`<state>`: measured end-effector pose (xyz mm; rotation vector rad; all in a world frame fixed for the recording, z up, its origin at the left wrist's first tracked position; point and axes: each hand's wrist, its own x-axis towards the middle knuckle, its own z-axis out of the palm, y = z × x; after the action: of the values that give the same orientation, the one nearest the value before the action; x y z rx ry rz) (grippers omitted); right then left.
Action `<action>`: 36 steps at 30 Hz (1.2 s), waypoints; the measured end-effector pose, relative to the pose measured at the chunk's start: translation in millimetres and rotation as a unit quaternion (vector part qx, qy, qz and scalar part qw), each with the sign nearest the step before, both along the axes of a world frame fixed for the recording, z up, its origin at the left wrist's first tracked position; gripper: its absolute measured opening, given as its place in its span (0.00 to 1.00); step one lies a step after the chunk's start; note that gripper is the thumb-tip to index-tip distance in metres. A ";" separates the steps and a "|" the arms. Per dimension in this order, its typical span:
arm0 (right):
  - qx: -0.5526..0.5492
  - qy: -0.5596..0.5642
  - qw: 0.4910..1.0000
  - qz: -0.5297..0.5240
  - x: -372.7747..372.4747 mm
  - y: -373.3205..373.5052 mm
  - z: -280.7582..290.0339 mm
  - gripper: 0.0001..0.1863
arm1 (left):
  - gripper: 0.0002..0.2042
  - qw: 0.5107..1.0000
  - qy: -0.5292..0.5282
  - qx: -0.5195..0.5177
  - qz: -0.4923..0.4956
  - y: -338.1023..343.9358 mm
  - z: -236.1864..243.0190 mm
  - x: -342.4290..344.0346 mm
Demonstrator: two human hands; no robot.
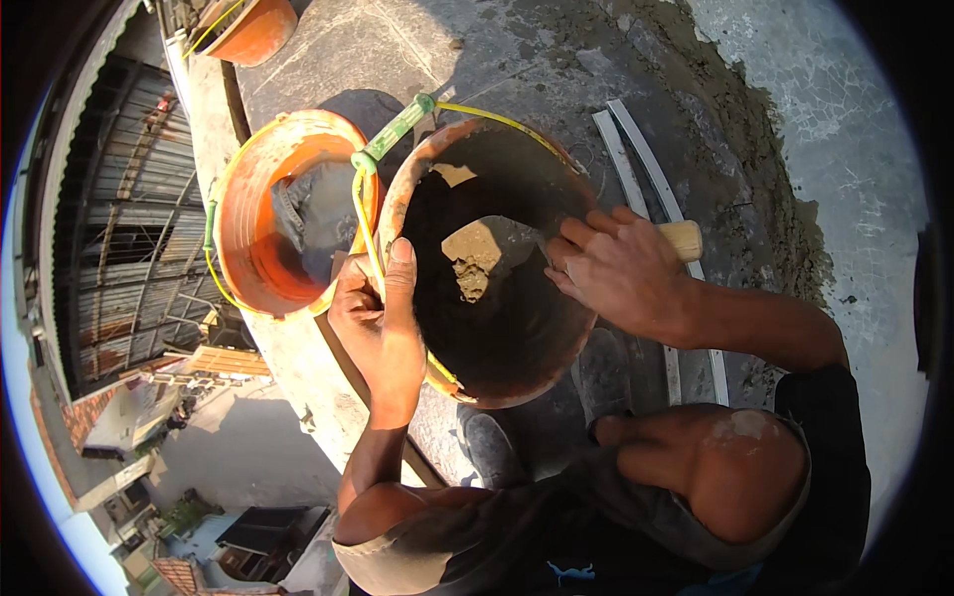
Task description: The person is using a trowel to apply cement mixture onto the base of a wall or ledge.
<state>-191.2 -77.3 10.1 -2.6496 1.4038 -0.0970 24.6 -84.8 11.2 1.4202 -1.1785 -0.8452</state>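
Note:
A large bucket (399, 194) with a mortar-stained rim stands in front of me, its inside mostly in shadow. My left hand (386, 333) is closed around its near-left rim, thumb up, beside the yellow bail with a green grip (393, 134). Inside the bucket is a trowel (512, 241), its blade carrying a lump of wet mortar (474, 260). The fingers of my right hand (631, 273) wrap round the trowel, and the end of its wooden handle sticks out past the knuckles. Touching the large bucket on the left, an orange bucket (234, 209) holds grey liquid or wet mix.
Two long pale metal bars (636, 179) lie right of the bucket. Spilled mortar (770, 149) runs along the wall's foot at right. Another orange container (260, 32) stands at the far left. Past the pale ledge (308, 387) the ground drops toward roofs below. My shoes (487, 447) are close.

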 end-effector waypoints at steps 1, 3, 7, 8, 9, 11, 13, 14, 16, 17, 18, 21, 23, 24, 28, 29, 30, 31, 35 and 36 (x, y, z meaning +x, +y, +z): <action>0.004 0.006 1.000 0.006 -7.6 -9.3 -12.0 0.10 | 0.14 1.000 0.009 0.027 -0.011 -2.5 -5.1 -6.6; -0.180 0.114 0.977 0.023 3.4 -29.5 -29.6 0.07 | 0.15 0.998 -0.002 0.068 -0.007 3.4 13.6 0.4; -0.131 0.084 0.980 0.127 17.4 -0.5 -47.3 0.09 | 0.15 0.999 -0.022 0.042 0.017 2.9 12.7 6.5; -0.114 0.084 0.980 0.138 11.7 9.0 -46.7 0.09 | 0.13 0.998 -0.007 0.053 0.015 2.3 6.5 4.2; -0.096 0.085 0.981 0.149 4.6 14.6 -45.6 0.10 | 0.13 0.998 -0.003 0.055 0.017 4.3 0.2 0.4; -0.076 0.065 0.982 0.160 -15.4 11.2 -24.8 0.10 | 0.11 0.997 0.005 0.050 0.062 3.5 -1.8 -1.5; -0.037 0.032 0.982 0.185 -29.0 12.8 -10.4 0.10 | 0.11 0.997 -0.010 0.049 0.064 6.6 -7.6 7.0; -0.043 0.043 0.986 0.155 -34.1 9.2 -11.1 0.08 | 0.11 0.997 -0.013 0.040 0.069 9.8 -8.8 6.4; -0.055 0.114 0.987 0.102 -40.5 -11.5 -16.6 0.08 | 0.11 0.997 -0.008 0.029 0.066 16.6 -13.5 -3.0; -0.079 0.171 0.981 0.055 -32.2 -25.9 -18.8 0.07 | 0.11 0.997 -0.017 0.018 0.069 20.4 -7.1 -1.1; -0.065 0.166 0.983 0.048 -21.8 -34.3 -23.3 0.07 | 0.11 0.996 -0.039 0.030 0.074 27.1 1.8 -2.4; 0.111 0.117 0.974 0.157 -12.1 -28.7 -32.0 0.07 | 0.11 0.999 -0.012 -0.003 0.040 29.6 -0.6 -21.9; 0.152 0.084 0.976 0.133 -5.3 -19.0 -43.5 0.10 | 0.11 0.998 0.006 -0.005 0.060 38.5 -1.2 -7.6; 0.237 0.032 0.966 0.102 -8.2 -7.3 -49.2 0.13 | 0.11 0.997 0.020 -0.026 0.067 38.8 -10.7 -11.4; 0.334 -0.027 0.942 0.014 -2.8 2.9 -38.7 0.22 | 0.10 0.999 0.018 -0.023 0.019 43.4 -16.9 -15.7; 0.308 -0.023 0.951 0.010 1.4 4.2 -27.5 0.22 | 0.09 1.000 0.001 0.014 -0.006 46.2 -9.5 -11.5; 0.289 -0.012 0.957 -0.006 4.2 7.1 -12.0 0.18 | 0.11 1.000 -0.016 0.015 -0.003 45.7 -4.8 -10.0; 0.290 -0.012 0.957 -0.003 6.7 8.5 -5.2 0.18 | 0.11 1.000 -0.017 0.016 0.001 45.2 -5.0 -5.5; -0.022 -0.024 0.999 0.025 6.4 11.1 -2.0 0.08 | 0.14 0.999 0.013 -0.003 0.036 40.0 -11.6 5.4; -0.096 0.024 0.995 0.026 7.3 8.7 -17.0 0.08 | 0.14 0.999 0.010 0.002 0.037 39.2 -11.4 4.9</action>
<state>-183.9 -68.6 -6.9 -2.8588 1.4048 -0.1729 29.5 -45.6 -0.2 1.4464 -1.1035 -0.8099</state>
